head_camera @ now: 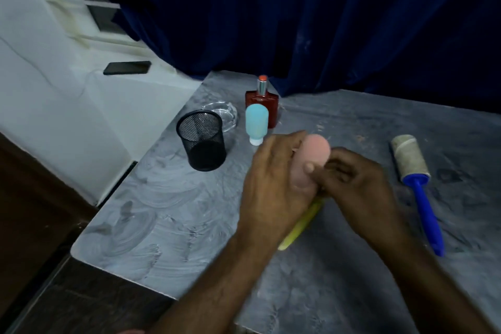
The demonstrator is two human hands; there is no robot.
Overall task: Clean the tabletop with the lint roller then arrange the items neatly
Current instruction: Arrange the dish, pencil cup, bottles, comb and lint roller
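The person's left hand [273,182] and right hand [352,179] are both gripping a pink squeeze bottle [311,160] above the gray tabletop [162,225], probably to stand it by the blue squeeze bottle [256,123], while the lint roller [414,171] is lying let go at the right.

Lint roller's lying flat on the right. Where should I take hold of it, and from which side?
Take the lint roller by its blue handle, from above with the right hand. The handle lies flat, pointing toward you, and the dirty sticky drum sits at the far end.
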